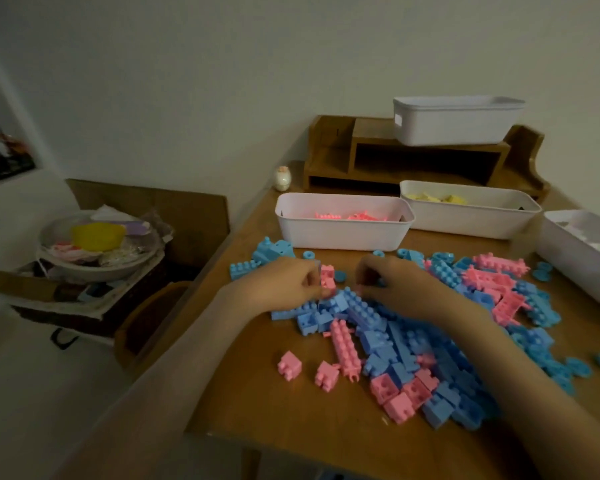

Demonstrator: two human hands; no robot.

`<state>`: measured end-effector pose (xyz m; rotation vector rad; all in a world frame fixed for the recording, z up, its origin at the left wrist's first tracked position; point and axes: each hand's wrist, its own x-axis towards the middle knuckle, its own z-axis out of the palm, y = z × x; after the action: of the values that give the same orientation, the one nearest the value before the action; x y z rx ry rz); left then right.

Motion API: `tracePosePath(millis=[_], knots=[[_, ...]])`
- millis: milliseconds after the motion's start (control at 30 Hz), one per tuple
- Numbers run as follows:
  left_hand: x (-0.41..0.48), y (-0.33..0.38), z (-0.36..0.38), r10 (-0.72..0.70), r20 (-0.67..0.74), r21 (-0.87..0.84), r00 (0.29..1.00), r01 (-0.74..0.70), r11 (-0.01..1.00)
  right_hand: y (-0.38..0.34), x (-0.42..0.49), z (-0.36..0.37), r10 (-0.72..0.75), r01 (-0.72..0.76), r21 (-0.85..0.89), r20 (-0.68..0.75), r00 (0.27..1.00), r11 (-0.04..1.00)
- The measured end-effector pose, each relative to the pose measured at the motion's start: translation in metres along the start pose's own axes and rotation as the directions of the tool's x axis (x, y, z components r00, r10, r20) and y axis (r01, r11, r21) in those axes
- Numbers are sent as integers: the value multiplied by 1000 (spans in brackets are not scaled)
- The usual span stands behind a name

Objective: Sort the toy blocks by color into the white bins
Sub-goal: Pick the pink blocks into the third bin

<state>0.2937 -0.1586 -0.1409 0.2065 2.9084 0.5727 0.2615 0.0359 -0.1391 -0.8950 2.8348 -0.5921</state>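
Block pile lies on table, centre to right. Behind it stand three bins in a row: left bin, middle bin, right bin at the table's edge. Desk shelf behind those — fourth bin on top. Cardboard box left of table.

Pink and blue blocks lie heaped before white bins holding pink and yellow.

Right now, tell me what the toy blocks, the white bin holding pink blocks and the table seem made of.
Toy blocks: molded plastic, pastel pink and blue, with studs and a soft sheen. White bin: likely plastic, thin smooth walls with rounded corners, matte. Table: looks like wood or wood veneer, brown and smooth; the dim light hides any grain.
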Motion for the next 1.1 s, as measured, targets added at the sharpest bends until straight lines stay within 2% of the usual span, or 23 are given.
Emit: tracePosePath(millis=[67, 133, 233, 300, 367, 467, 567, 667, 800, 1000, 1100], knots=[[7, -4, 6, 40, -71, -83, 997, -46, 995, 1, 0, 0, -14, 14, -35, -10, 1000, 999], [12, -9, 11, 123, -216, -22, 969, -130, 991, 1, 0, 1, -51, 48, -79, -31, 998, 996], [15, -14, 13, 259, -445, 62, 857, -259, 964, 2, -3, 4, -102, 97, -80, -69, 992, 992], [16, -14, 15, 311, -498, 90, 809, -309, 947, 4, -3, 6, -115, 108, -80, -94, 989, 991], [18, -14, 19, 324, -494, 88, 807, -324, 942, 4, -4, 6, -130, 125, -46, -137, 982, 991], [19, -14, 23, 258, -417, -15, 872, -290, 957, 4, -5, 7, -191, 194, -4, -211, 959, 981], [20, -16, 26, 214, -378, -68, 901, -257, 964, 5, -4, 9, -260, 260, -21, -141, 955, 965], [21, -17, 26, 190, -392, -48, 900, -227, 973, 6, -1, 13, -272, 263, -165, -35, 962, 951], [26, -22, 29, 168, -361, 2, 917, -179, 984, 10, 3, 17, -241, 230, -169, -45, 970, 958], [24, -18, 29, 223, -391, 74, 893, -211, 975, 10, 2, 17, -249, 238, -117, -92, 964, 964], [19, -8, 27, 250, -459, 1, 853, -281, 960, 9, 1, 16, -252, 242, -145, -59, 966, 959]])
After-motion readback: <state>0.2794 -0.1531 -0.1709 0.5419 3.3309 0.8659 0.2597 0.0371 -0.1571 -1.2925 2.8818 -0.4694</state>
